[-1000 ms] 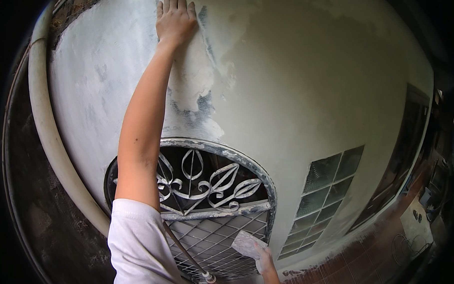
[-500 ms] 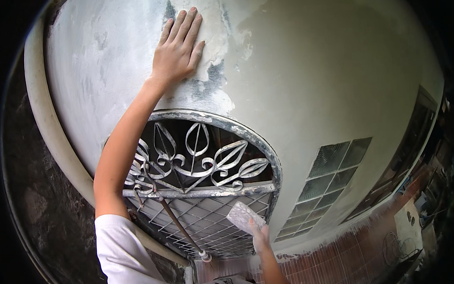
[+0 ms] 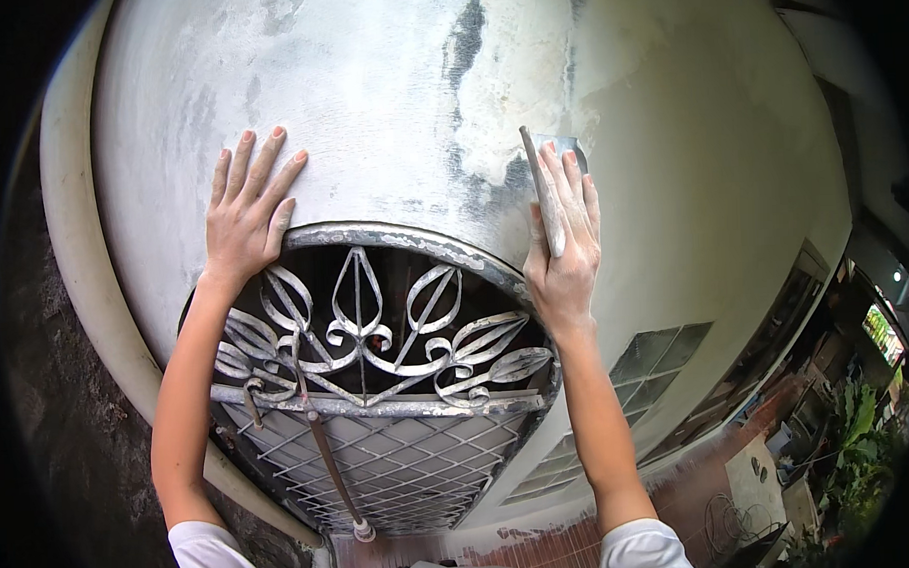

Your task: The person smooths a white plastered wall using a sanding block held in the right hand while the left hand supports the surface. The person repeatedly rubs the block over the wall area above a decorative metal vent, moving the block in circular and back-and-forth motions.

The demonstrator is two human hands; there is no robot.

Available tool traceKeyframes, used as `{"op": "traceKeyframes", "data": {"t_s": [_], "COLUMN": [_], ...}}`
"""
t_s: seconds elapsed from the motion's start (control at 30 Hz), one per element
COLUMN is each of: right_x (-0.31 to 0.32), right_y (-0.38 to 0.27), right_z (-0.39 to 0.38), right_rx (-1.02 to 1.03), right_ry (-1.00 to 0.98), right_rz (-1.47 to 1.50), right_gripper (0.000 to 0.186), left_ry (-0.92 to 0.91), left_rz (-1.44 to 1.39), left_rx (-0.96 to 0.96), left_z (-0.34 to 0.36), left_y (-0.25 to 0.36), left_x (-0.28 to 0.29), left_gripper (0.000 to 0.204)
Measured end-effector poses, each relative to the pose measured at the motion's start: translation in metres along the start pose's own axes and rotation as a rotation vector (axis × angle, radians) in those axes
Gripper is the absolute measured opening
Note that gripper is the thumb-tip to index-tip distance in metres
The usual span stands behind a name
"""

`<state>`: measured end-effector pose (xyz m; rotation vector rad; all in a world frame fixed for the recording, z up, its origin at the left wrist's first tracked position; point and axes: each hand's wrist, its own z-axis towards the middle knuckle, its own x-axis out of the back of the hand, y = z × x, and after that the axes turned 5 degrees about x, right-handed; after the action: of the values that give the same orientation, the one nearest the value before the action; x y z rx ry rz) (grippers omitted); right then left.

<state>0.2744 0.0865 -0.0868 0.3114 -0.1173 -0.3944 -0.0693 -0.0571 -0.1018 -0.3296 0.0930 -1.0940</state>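
My left hand lies flat with fingers spread on the pale plastered wall, just above the left of the arched opening. Raised at the right of the arch, my right hand grips a folded, dust-covered piece of sandpaper, its edge standing along the fingers. Whether the sandpaper touches the wall I cannot tell. Beside it runs a rough patch with a bare grey streak. White dust coats both hands.
Below the hands is an arched metal frame with scrollwork and a diamond lattice. A rod hangs in front of it. A pale pipe curves along the left; a gridded window and green plants are at right.
My right hand has risen from low beside the lattice to the wall, still holding the sandpaper. My left hand has shifted left and down across the wall. The view has turned slightly.
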Motion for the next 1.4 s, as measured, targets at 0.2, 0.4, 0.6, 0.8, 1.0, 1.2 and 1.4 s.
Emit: {"op": "traceKeyframes", "data": {"t_s": [0.2,0.4,0.6,0.8,1.0,1.2,1.4], "right_x": [-0.076,-0.096,-0.097,-0.104,-0.094,-0.075,-0.089], "right_y": [0.044,0.080,0.093,0.059,0.069,0.117,0.159], "right_z": [0.079,0.176,0.254,0.182,0.224,0.321,0.322], "right_rx": [0.123,0.113,-0.069,-0.013,-0.012,-0.356,-0.375], "right_ry": [-0.079,-0.069,-0.030,-0.031,-0.066,-0.235,-0.126], "right_rz": [-0.251,-0.351,-0.268,-0.331,-0.350,-0.321,-0.306], "right_gripper": [0.052,0.067,0.070,0.066,0.076,0.076,0.094], "left_ry": [0.043,0.032,-0.005,0.012,0.015,0.004,0.027], "left_rz": [0.043,0.027,0.011,-0.011,-0.035,-0.033,-0.014], "left_rx": [0.138,0.213,0.248,0.270,0.262,0.270,0.262], "left_z": [-0.045,-0.062,-0.070,-0.084,-0.089,-0.090,-0.091], "left_y": [-0.074,-0.097,-0.099,-0.102,-0.105,-0.105,-0.104], "left_x": [0.011,0.017,0.017,0.019,0.018,0.019,0.014], "left_gripper": [0.053,0.053,0.054,0.053,0.053,0.052,0.053]}}
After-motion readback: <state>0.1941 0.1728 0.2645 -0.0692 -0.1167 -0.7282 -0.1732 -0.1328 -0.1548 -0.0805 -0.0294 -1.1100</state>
